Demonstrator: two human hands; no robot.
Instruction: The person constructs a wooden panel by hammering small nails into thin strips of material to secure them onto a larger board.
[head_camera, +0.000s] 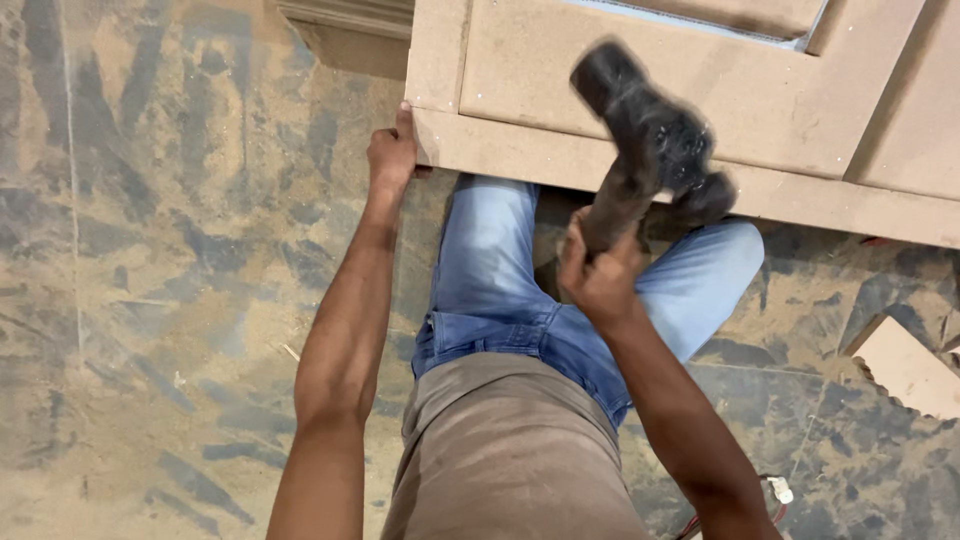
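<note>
While the person sits on a dusty marbled floor (150, 300), a pale brown wooden panel frame (640, 110) lies across the top of the view, over their legs in blue jeans (490, 260). Left hand (392, 152) is closed around the frame's lower left corner, thumb on the upper face and fingers curled under the edge. Right hand (600, 275) is wrapped tightly around the handle of a dark, dust-coated brush (650, 140), holding it raised in front of the frame's lower rail; the brush head is blurred, so its bristles cannot be made out clearly. Near the right edge of the view, well apart from both hands, a broken piece of pale board (905, 365) lies on the floor.
</note>
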